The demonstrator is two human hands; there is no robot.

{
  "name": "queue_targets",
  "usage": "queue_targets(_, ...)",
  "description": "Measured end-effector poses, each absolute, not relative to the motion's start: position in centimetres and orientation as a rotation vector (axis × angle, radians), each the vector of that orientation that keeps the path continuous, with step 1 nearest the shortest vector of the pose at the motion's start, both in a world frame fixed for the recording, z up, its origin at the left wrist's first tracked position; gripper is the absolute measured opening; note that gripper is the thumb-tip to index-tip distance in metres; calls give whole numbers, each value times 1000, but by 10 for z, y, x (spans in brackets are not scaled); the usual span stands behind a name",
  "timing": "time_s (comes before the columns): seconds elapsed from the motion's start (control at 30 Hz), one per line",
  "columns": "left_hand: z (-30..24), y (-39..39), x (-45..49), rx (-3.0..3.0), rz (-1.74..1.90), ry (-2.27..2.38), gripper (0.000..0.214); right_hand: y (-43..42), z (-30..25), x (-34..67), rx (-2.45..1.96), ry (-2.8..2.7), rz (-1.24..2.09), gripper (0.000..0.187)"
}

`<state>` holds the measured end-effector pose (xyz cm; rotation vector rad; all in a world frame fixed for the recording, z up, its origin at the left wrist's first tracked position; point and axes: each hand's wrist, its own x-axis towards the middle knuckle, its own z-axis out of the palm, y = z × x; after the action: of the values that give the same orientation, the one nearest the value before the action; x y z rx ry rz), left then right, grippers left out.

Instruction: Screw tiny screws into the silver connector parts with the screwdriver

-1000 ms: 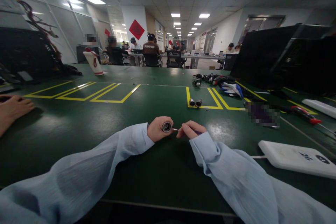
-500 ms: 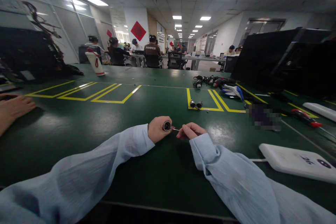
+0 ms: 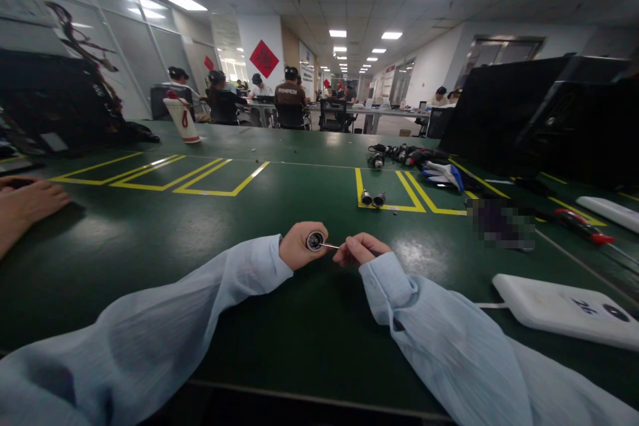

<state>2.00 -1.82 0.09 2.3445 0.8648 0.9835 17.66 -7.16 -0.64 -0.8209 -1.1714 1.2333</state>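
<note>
One metal cylinder point(image 3: 315, 241) in the left hand point(image 3: 298, 245), one cup point(image 3: 182, 122) beyond it — one thin rod point(image 3: 329, 246) in the right hand point(image 3: 360, 249), two fittings point(image 3: 367, 199) beyond, two white slabs point(image 3: 564, 311) and one screwdriver point(image 3: 580, 222) to its right.

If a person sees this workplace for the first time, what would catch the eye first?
Probably the left hand, which holds a round metal part near the centre, and the right hand, whose thin rod reaches to that part's open end. Beyond them, yellow tape outlines stand out on the green table. Farther back, a red diamond hangs on a white pillar.
</note>
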Motion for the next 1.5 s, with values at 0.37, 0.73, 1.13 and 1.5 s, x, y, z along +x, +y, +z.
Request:
queue_targets(0.37, -3, -18, 18, 2632, 839, 982, 15, -83, 0, 180, -1071, -1499, 747, 27)
queue_targets(0.73, -3, -16, 18, 2712, 728, 772, 14, -69, 0, 186, -968, -1226, 1194, 27)
queue_targets(1.13, -4, -15, 18, 2730, 674, 813, 19, -84, -1, 180, -1106, -1603, 594, 29)
queue_targets(1.5, -4, -15, 19, 2669, 651, 765, 20, -63, -5, 191, -925, -1139, 1362, 25)
